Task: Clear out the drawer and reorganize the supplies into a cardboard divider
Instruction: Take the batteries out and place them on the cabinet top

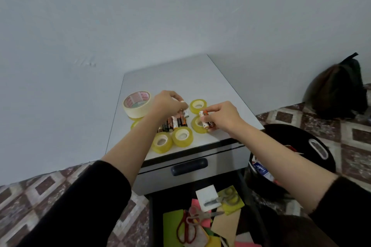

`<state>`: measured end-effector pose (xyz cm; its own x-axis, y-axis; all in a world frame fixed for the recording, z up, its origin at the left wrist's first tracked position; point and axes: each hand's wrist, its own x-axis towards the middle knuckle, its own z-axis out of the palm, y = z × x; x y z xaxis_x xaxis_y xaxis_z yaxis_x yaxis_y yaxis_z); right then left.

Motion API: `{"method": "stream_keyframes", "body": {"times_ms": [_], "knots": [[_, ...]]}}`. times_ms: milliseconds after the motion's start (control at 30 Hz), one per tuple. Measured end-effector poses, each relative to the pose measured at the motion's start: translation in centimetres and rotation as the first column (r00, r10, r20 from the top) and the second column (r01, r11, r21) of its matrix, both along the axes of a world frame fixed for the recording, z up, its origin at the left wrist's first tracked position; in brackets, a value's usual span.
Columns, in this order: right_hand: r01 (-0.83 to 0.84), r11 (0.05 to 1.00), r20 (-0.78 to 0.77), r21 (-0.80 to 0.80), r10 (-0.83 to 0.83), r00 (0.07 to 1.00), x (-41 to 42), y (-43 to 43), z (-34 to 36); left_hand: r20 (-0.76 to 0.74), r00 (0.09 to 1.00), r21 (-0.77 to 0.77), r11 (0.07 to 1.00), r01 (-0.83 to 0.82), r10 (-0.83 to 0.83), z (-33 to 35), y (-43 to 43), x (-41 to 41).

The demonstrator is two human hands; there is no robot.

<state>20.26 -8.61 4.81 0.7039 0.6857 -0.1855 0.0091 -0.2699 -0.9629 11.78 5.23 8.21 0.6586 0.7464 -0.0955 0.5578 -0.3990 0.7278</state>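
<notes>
A row of batteries (pixel 174 122) lies on top of the white cabinet (pixel 180 78), ringed by several yellow clear-tape rolls (pixel 181 136) and one large masking tape roll (pixel 137 104). My left hand (pixel 167 104) hovers over the far end of the row and pinches a white battery (pixel 186 113) with curled fingers. My right hand (pixel 220 115) grips a small bundle of batteries (pixel 205 119) just above a tape roll (pixel 197 125). Below, the open drawer (pixel 200 216) holds coloured paper, red-handled scissors (pixel 187 226) and a second pair of scissors (pixel 222 199).
A closed upper drawer with a dark handle (pixel 189 166) faces me. A black bin (pixel 291 158) with packets inside stands right of the cabinet. A dark backpack (pixel 339 90) leans on the wall at far right. Patterned floor tiles surround the cabinet.
</notes>
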Motion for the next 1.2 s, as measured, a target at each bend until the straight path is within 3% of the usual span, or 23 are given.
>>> {"method": "stream_keyframes", "body": {"times_ms": [233, 533, 833, 1200], "knots": [[-0.016, 1.0, -0.015, 0.005, 0.016, 1.0, 0.3, 0.2, -0.2, -0.184, 0.982, 0.116, 0.992, 0.055, -0.033, -0.5, -0.1, 1.2], [-0.015, 1.0, -0.048, 0.013, 0.016, 0.999, 0.3, 0.3, -0.3, -0.288, 0.955, 0.165, 0.978, 0.129, -0.078, -1.1, -0.1, 1.7], [-0.023, 1.0, -0.051, -0.004, 0.022, 0.998, 0.5, 0.6, 0.0, -0.24, 0.967, 0.169, 0.977, 0.128, -0.085, -1.2, 0.1, 1.2], [-0.069, 0.997, -0.053, -0.027, 0.067, 0.996, 0.0, -0.2, 1.1, -0.03, 1.0, 0.195, 0.981, -0.001, 0.007, -0.5, 0.4, -2.1]]}}
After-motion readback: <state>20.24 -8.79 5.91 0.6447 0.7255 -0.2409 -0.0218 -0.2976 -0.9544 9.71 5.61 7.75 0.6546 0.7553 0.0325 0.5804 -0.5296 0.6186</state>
